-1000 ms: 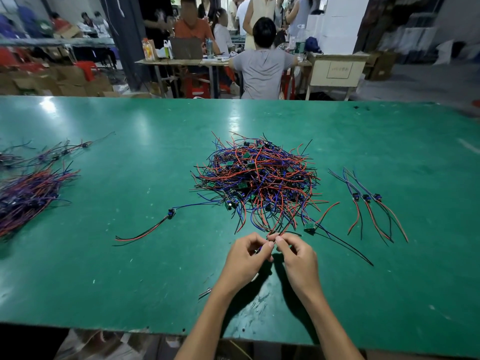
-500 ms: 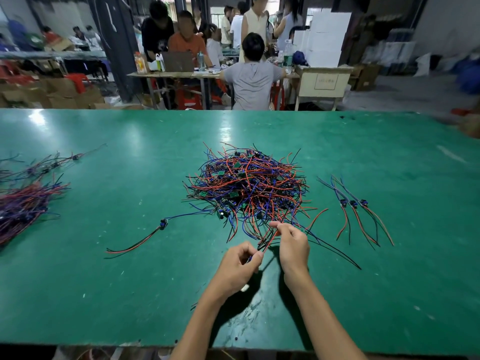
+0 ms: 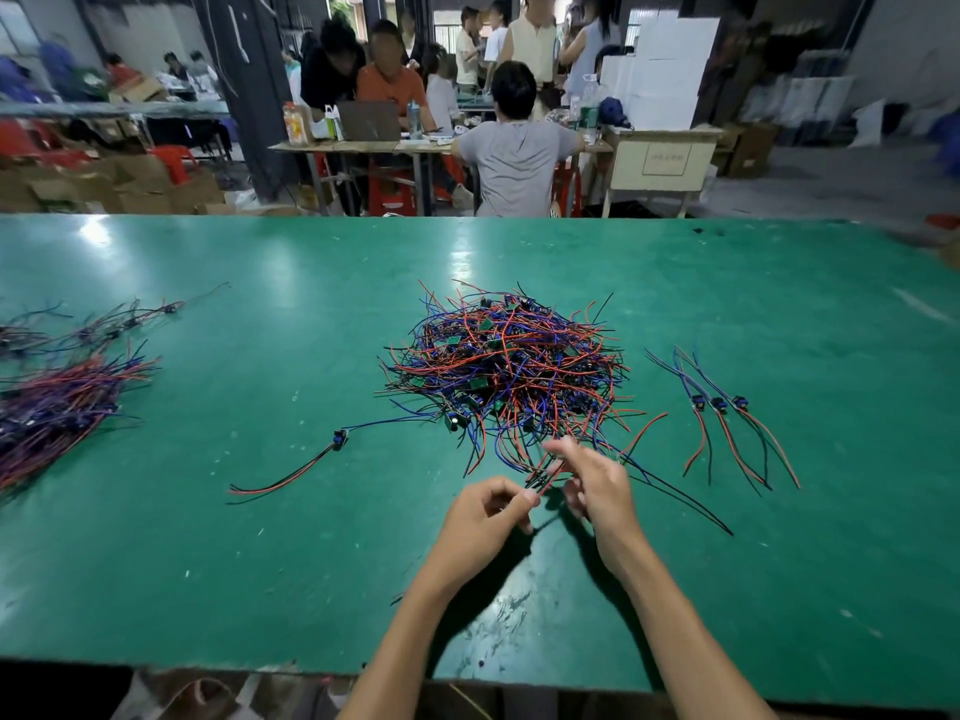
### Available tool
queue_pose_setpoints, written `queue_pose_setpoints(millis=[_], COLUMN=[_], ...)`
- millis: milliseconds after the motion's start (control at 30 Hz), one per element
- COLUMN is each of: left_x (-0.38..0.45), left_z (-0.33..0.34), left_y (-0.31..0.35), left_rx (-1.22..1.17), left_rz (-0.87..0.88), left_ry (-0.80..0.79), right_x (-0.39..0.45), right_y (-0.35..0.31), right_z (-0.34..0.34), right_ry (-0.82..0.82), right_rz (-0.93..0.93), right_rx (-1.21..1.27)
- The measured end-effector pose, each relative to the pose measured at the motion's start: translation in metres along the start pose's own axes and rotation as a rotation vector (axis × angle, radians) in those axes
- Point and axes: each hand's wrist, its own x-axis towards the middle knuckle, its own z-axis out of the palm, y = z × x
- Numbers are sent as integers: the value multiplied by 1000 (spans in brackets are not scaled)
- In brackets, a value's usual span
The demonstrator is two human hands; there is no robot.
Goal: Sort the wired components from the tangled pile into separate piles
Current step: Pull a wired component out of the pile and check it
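Note:
A tangled pile of red, blue and black wired components with small green boards lies mid-table. Just in front of its near edge, my left hand pinches the ends of red and black wires that lead back into the pile. My right hand is blurred beside them, fingers spread at the same wires; whether it holds them is unclear. Three sorted components lie side by side to the right. One single component lies to the left of the pile.
A large bundle of sorted wires and a smaller loose group lie at the green table's left edge. Behind the table, people sit and stand at desks among cardboard boxes.
My hands have come slightly apart. The left hand has drawn back toward me with the wire ends, and the right hand has moved up toward the pile's edge. The camera has tilted.

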Motion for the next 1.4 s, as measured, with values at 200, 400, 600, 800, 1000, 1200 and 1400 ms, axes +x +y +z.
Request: queue_pose_setpoints(millis=[200,400,600,800,1000,1200,1400], left_x=[-3,-9,-13,-13,-12,-9,-10], left_z=[-23,-44,-39,-38,-34,-27,-24], left_y=[10,-2,-9,-29,-32,-28,-30], left_rx=[-29,61,227,203,230,282,304], left_rz=[-73,-57,256,376,343,250,192], left_ry=[-121,-42,306,435,420,367,353], right_x=[-4,0,-2,-6,-7,-16,-20], right_y=[3,5,3,1,0,-3,-2], right_z=[-13,-13,-23,-23,-14,-11,-5], right_ry=[30,115,-36,-104,51,-37,-20], right_rz=[31,27,51,43,25,-20,-22], right_rx=[300,387,487,459,466,225,143])
